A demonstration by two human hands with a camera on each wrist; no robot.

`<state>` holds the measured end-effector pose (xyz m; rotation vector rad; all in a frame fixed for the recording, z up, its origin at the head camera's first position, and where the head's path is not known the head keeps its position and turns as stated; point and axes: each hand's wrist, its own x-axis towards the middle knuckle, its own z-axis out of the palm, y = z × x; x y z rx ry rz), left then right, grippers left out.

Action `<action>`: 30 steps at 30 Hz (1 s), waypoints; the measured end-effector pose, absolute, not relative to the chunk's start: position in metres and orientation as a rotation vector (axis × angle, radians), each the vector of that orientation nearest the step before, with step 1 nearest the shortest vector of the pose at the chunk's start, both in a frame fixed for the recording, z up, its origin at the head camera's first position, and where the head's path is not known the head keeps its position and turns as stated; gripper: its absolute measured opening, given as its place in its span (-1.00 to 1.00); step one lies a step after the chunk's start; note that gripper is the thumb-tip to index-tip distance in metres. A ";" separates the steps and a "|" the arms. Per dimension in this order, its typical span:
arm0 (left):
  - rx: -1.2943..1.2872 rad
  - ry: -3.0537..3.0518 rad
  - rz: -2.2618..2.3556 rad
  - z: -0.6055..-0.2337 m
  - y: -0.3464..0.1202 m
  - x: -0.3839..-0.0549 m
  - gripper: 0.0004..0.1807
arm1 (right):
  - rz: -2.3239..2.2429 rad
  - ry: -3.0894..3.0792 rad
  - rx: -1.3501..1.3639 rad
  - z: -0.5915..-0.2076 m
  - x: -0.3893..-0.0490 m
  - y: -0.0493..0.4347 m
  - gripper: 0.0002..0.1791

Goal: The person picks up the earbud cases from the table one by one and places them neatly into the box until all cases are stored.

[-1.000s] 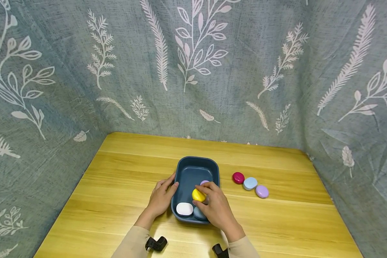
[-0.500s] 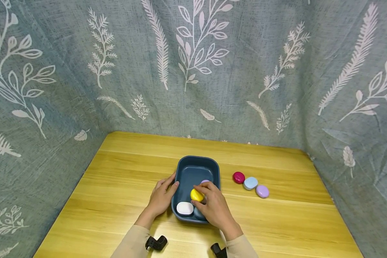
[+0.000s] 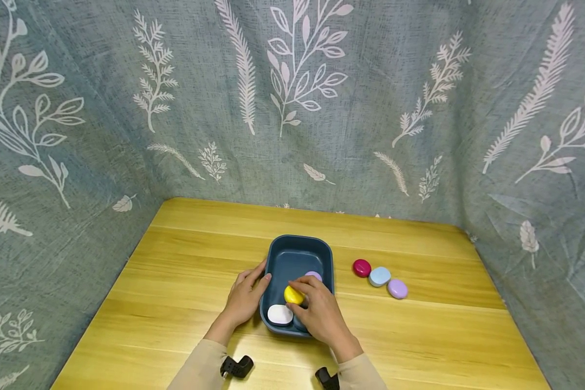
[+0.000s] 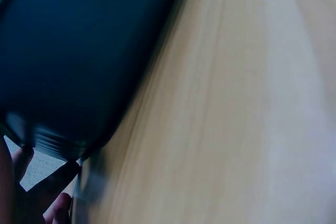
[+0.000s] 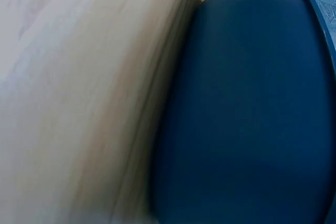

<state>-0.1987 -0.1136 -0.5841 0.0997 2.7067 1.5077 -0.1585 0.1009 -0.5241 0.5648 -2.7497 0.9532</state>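
In the head view a dark blue rectangular tray (image 3: 287, 260) with rounded corners stands on the table. My left hand (image 3: 244, 293) holds its left side, thumb over the rim and fingers along the outer wall; fingertips (image 4: 65, 174) meet the wall in the left wrist view. My right hand (image 3: 322, 311) reaches in over the right rim and pinches a yellow rounded soap-like piece (image 3: 293, 295) between thumb and fingers. Inside, a white oblong piece (image 3: 280, 314) lies at the near left and a lilac piece (image 3: 314, 275) on the right. A grey-blue piece beside the white one is mostly hidden under the right hand.
Right of the tray, three similar pieces lie in a slanting row on the wooden table (image 3: 185, 260): crimson (image 3: 362, 268), light blue (image 3: 379, 277) and lilac (image 3: 397, 288). A leaf-patterned curtain (image 3: 200, 97) surrounds the table's back and sides.
My right hand has shifted slightly left with the yellow piece, closer to the white one, uncovering more of the lilac piece. The left hand keeps its place on the tray.
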 end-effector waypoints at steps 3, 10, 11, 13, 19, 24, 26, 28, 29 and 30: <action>0.099 2.707 1.506 -0.584 -0.113 -0.199 -0.36 | 0.949 -2.761 0.561 -0.524 -0.158 0.100 -0.51; 0.101 2.706 1.503 -0.583 -0.113 -0.198 -0.36 | 0.932 -2.801 0.568 -0.524 -0.160 0.099 -0.53; 0.103 2.703 1.505 -0.583 -0.113 -0.198 -0.36 | 0.933 -2.804 0.571 -0.525 -0.160 0.099 -0.52; 0.105 2.703 1.505 -0.584 -0.114 -0.198 -0.36 | 0.929 -2.806 0.575 -0.525 -0.161 0.098 -0.52; 0.115 2.708 1.506 -0.584 -0.114 -0.199 -0.37 | 0.891 -2.834 0.569 -0.526 -0.163 0.096 -0.53; 0.116 2.719 1.498 -0.584 -0.114 -0.200 -0.39 | 0.883 -2.878 0.564 -0.527 -0.163 0.094 -0.54; 0.115 2.721 1.497 -0.584 -0.114 -0.200 -0.39 | 0.875 -2.896 0.563 -0.527 -0.163 0.094 -0.55; 0.114 2.722 1.495 -0.585 -0.114 -0.200 -0.39 | 0.857 -2.905 0.576 -0.528 -0.164 0.093 -0.55; 0.113 2.725 1.492 -0.585 -0.114 -0.200 -0.39 | 0.840 -2.909 0.585 -0.528 -0.164 0.093 -0.56; 0.113 2.724 1.494 -0.585 -0.114 -0.200 -0.39 | 0.829 -2.912 0.595 -0.529 -0.164 0.093 -0.57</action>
